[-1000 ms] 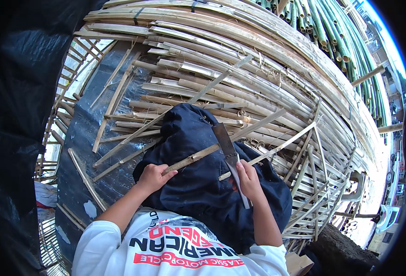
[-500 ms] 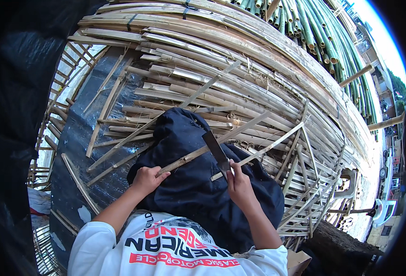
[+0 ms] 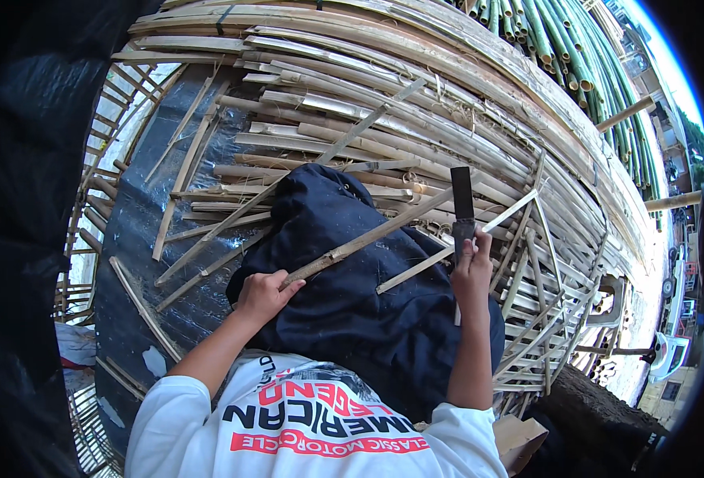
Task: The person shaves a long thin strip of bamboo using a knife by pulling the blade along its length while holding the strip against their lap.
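My left hand is closed around the near end of a bamboo strip, which slants up and to the right across a dark cloth over my lap. In my right hand is a broad-bladed knife, its dark blade pointing up and away from me. The blade is at the far end of the strip; whether they touch I cannot tell. Another pale strip lies across the cloth and passes behind the knife's lower part.
Split bamboo lengths are stacked thickly ahead of me. Green bamboo poles lie at the far right. Several loose strips rest on a dark plastic sheet to the left. A cardboard box is by my right side.
My right hand has moved right and up with the knife, whose blade has swung from slanting across the strip to nearly upright. My left hand keeps its hold; the view has shifted slightly.
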Available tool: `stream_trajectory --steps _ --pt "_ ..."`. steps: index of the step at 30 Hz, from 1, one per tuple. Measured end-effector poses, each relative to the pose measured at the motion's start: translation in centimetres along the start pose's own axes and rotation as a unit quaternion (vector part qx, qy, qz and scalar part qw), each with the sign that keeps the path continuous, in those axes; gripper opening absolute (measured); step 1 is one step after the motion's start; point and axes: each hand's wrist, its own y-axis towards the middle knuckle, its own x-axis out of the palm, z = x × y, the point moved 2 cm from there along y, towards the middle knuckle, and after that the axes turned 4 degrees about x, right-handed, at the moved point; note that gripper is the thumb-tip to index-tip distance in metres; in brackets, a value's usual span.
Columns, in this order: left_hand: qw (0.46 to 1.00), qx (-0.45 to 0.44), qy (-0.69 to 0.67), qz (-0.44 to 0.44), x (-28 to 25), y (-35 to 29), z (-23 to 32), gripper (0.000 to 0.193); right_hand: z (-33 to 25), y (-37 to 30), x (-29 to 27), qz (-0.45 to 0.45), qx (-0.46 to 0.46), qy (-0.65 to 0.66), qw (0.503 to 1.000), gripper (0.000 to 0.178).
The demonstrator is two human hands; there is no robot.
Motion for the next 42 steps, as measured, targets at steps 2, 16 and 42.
stream_trajectory --steps 2,16,42 --pt "1.000 0.005 0.020 -0.005 -0.5 0.4 0.4 0.046 2.2 -2.4 3.2 -0.019 -0.104 -0.048 0.993 0.028" --pt "1.000 0.006 0.020 -0.021 -0.3 0.3 -0.5 0.047 0.4 -2.3 0.6 -0.148 -0.020 0.046 0.988 0.028" --pt "0.999 0.006 0.039 -0.028 -0.1 0.6 0.2 0.047 -0.8 -8.1 5.5 -0.065 -0.080 -0.027 0.994 0.034"
